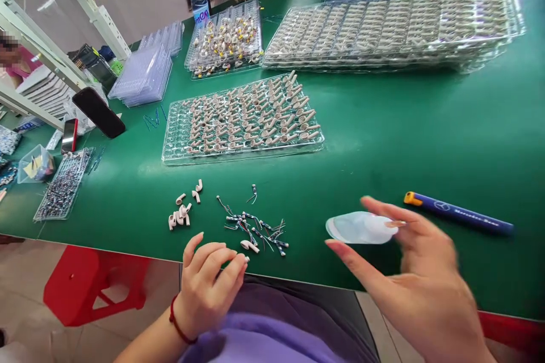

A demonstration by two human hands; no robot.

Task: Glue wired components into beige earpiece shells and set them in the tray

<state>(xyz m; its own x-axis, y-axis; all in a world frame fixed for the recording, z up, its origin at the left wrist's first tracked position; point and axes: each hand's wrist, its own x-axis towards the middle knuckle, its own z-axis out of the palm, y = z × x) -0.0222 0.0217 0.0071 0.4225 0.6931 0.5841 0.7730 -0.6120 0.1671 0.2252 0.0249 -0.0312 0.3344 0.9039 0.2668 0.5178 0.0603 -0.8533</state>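
Red band (175,320) on its wrist, the left hand (208,286) curls beside a shell (250,246), its grip unclear, while the right hand (426,283) spreads finger and thumb wide around a bottle (357,228) right of some wires (244,223), with a tray (177,125) beyond.

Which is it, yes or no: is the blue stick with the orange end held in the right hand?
No, the blue stick lies on the green table beyond the right hand, outside its grasp.
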